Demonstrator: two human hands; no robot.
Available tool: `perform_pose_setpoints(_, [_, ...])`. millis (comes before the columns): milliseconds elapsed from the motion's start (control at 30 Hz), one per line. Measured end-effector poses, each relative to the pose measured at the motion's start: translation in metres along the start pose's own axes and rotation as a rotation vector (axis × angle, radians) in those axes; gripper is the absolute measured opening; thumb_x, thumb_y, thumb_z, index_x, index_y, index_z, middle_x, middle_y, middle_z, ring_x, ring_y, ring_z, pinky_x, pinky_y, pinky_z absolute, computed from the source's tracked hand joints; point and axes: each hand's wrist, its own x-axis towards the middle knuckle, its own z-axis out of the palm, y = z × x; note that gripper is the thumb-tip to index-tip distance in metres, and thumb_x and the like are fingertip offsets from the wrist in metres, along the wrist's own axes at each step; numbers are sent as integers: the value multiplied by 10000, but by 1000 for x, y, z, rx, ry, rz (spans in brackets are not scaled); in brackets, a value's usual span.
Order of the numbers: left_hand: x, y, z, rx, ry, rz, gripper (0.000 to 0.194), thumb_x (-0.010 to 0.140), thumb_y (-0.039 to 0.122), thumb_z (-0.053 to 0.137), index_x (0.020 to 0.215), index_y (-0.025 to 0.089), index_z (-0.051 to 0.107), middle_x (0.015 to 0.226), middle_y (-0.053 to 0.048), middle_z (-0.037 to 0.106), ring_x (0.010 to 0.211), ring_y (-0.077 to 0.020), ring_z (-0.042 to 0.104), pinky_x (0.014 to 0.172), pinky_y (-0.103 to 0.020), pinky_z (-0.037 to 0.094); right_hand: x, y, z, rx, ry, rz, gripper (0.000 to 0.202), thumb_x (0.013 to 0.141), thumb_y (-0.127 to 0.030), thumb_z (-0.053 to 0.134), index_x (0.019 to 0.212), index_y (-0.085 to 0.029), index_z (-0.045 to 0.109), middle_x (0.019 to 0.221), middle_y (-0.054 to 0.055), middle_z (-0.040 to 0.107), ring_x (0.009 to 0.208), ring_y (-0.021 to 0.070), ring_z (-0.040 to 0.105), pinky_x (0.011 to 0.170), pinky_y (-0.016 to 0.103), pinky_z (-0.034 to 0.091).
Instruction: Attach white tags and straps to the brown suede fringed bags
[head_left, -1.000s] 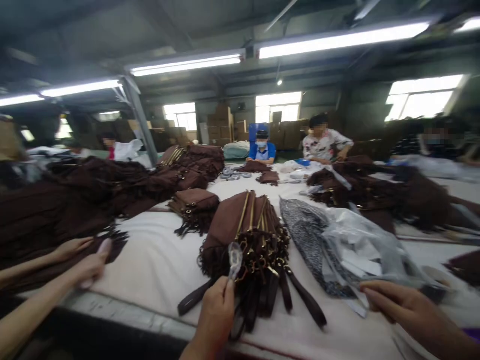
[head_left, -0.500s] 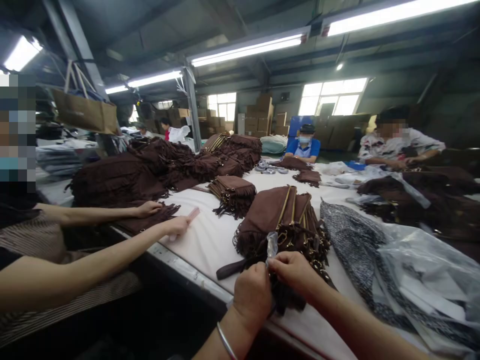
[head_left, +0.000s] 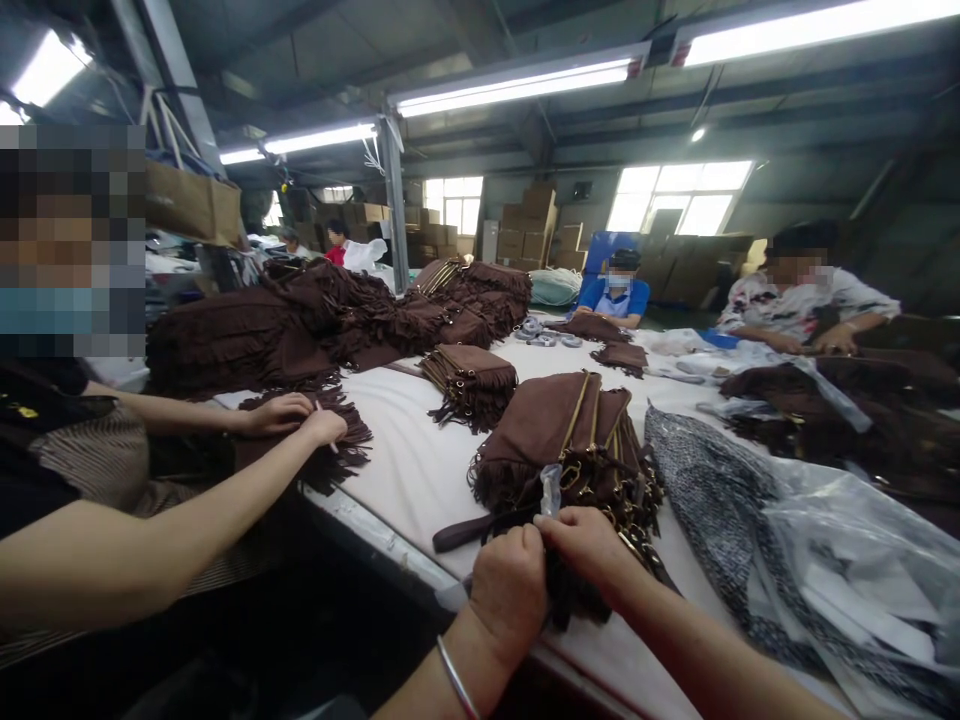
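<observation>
At the table's near edge my left hand, with a silver bangle at the wrist, is closed in a fist. My right hand pinches beside it, the two touching. A crumpled piece of clear plastic sticks up from between them, and both seem to grip its lower end. Just behind lies a stack of brown fringed bags with gold zippers and metal clasps. Left of my left hand a dark strap loop reaches out over the white table.
On the left a person's hands work on brown fringe. A smaller bag stack and a large brown pile lie behind. Clear plastic and speckled fabric are at right. Two people sit across the table.
The neighbouring person's hands have drawn back left onto the fringe, with a thin white item, and that person leans further into view. The view has shifted slightly. My hands keep nearly the same pose.
</observation>
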Motion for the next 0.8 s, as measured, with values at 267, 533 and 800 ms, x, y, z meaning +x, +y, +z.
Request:
perform_pose_setpoints(267, [4,2,-4,-259,1,-74,232,936,221,417,781,199,588,731,-120,636,652,-225,590,574,-312,299,-15,4,-15,215,-223,18,239,714,-368,664,595,-164,624,479,-55,487,393,55,349,392,206,219])
perform_pose_setpoints(533, [12,11,-16,-670,-82,-229,296,942,316,432,701,199,558,655,-30,576,615,-159,513,595,-281,325,-17,10,-12,519,-221,74,322,686,-433,731,621,-144,606,495,-72,450,411,37,329,420,201,202])
perform_pose_setpoints(800, [14,14,-16,-1511,-358,-697,357,792,513,630,780,178,507,559,86,430,388,-25,225,405,-192,140,-19,21,-2,701,-186,-29,369,710,-475,755,783,-117,700,589,-30,552,483,57,361,472,220,231])
